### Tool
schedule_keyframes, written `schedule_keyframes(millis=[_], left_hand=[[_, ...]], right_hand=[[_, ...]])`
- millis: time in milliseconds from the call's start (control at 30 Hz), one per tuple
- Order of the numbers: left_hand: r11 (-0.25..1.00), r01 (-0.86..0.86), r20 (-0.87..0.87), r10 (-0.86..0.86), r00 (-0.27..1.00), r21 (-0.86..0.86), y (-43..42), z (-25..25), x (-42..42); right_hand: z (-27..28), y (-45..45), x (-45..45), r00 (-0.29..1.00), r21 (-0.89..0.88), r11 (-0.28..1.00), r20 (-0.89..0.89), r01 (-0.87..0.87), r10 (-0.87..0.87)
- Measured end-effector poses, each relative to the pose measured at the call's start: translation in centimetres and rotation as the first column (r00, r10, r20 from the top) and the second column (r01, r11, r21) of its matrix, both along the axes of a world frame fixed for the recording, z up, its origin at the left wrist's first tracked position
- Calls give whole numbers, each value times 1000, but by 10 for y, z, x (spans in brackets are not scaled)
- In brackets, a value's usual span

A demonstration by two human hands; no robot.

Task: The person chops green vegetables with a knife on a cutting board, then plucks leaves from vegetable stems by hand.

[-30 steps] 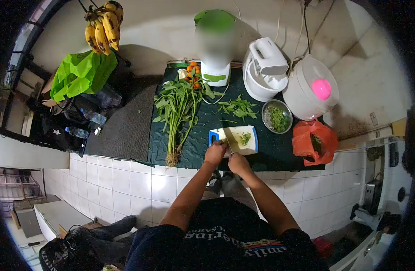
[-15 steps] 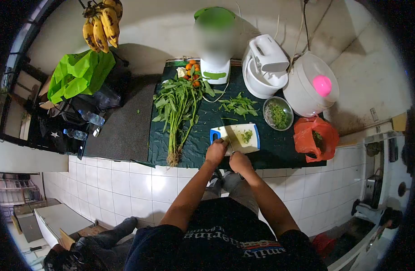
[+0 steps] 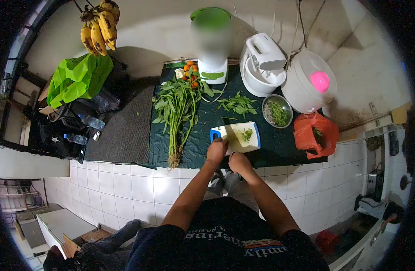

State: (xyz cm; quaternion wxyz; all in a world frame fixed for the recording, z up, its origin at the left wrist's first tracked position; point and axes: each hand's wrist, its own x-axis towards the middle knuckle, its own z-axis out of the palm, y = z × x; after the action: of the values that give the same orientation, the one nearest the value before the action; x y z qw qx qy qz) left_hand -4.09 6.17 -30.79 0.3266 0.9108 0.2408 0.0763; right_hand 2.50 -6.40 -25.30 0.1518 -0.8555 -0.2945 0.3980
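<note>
A white cutting board point(image 3: 236, 131) with blue ends lies near the table's front edge, with a small heap of chopped greens point(image 3: 247, 134) on its right half. Over the board's lower left part, my left hand point(image 3: 217, 150) is closed; what its fingers press on is hidden. My right hand point(image 3: 238, 161), at the board's front edge, is wrapped round the handle of a knife. The blade points away from me past my left fingers and is hard to see. Behind the board lie loose green leaves point(image 3: 238, 105). Left of it is a bundle of leafy greens point(image 3: 176, 113) with roots.
On the right stand a metal bowl point(image 3: 266, 118) of chopped greens, an orange plastic bag point(image 3: 302, 137), a stand mixer point(image 3: 265, 56) and a white lidded container point(image 3: 302, 86). A blender point(image 3: 213, 67) and small tomatoes point(image 3: 189, 67) are behind. Another person's leg point(image 3: 119, 237) shows lower left.
The view has shifted slightly. My right hand has moved a little with the knife, whose blade shows less clearly now. My left hand stays at the board's left side.
</note>
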Motion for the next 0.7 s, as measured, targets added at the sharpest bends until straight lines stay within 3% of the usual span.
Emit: schedule_keyframes(millis=[133,233,333,400,533,600,633,700], left_hand=[[999,-35,9,35,999,-4,-2,-4,2],[999,-43,14,43,999,1,-4,1,0],[995,-89,45,91,995,-48,-6,0,2],[996,-83,37,84,996,-23,-4,-4,3],[998,-68,-2,68,998,-2,-3,-8,3],[997,-76,20,76,997,2,-6,-2,1],[996,-84,40,84,996,7,-7,3,1],[996,-84,29,83,996,21,-8,10,1]], right_hand=[[-35,-13,-17,989,26,999,143,-37,33],[-42,-13,-21,925,201,979,378,-43,-37],[-35,-1,-3,963,129,992,267,-5,-30],[-29,2,4,996,31,999,84,25,-27],[-15,-3,-8,999,17,1000,33,21,-22],[3,-9,-20,977,26,998,209,-50,43],[-4,-10,-19,976,29,998,214,-50,43],[-14,-5,-14,987,40,998,150,43,-48]])
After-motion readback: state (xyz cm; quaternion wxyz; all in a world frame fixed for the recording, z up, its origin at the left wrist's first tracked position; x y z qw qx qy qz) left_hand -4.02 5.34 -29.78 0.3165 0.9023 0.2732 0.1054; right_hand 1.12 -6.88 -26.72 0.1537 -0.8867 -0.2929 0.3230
